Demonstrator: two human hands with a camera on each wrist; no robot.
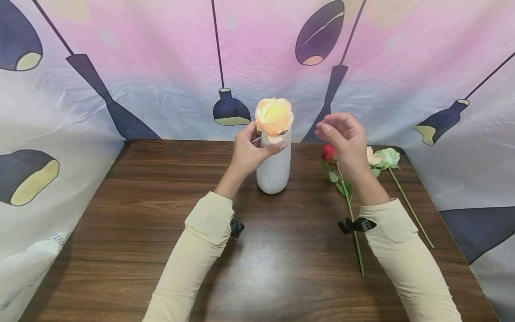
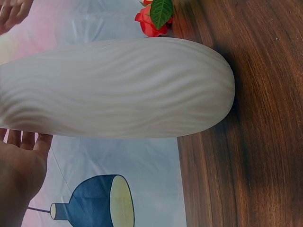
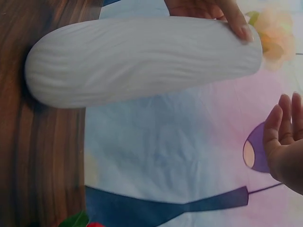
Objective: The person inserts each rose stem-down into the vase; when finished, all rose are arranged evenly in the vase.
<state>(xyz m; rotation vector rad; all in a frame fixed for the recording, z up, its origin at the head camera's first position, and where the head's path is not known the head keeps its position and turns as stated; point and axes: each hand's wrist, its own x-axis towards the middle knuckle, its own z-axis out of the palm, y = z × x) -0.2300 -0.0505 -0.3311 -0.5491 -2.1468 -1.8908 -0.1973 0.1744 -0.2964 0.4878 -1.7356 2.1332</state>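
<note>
A white vase point(image 1: 273, 174) with wavy ridges stands upright on the table. Out of its mouth shows a peach-yellow rose point(image 1: 275, 115), its stem hidden inside. My left hand point(image 1: 250, 150) holds the vase near the rim, thumb across the front and fingers round the side; in the right wrist view the thumb of this left hand point(image 3: 232, 16) lies on the vase wall just under the flower point(image 3: 277, 38). To the right of the vase, my right hand point(image 1: 347, 141) is raised in the air, fingers loosely bent and holding nothing.
Beneath the right arm a red rose point(image 1: 329, 153) lies on the brown wooden table point(image 1: 161, 214). Farther right are a pale green rose point(image 1: 389, 158) with a long stem and a cream flower point(image 1: 373, 156), partly covered by the hand. A printed cloth point(image 1: 169, 58) hangs behind.
</note>
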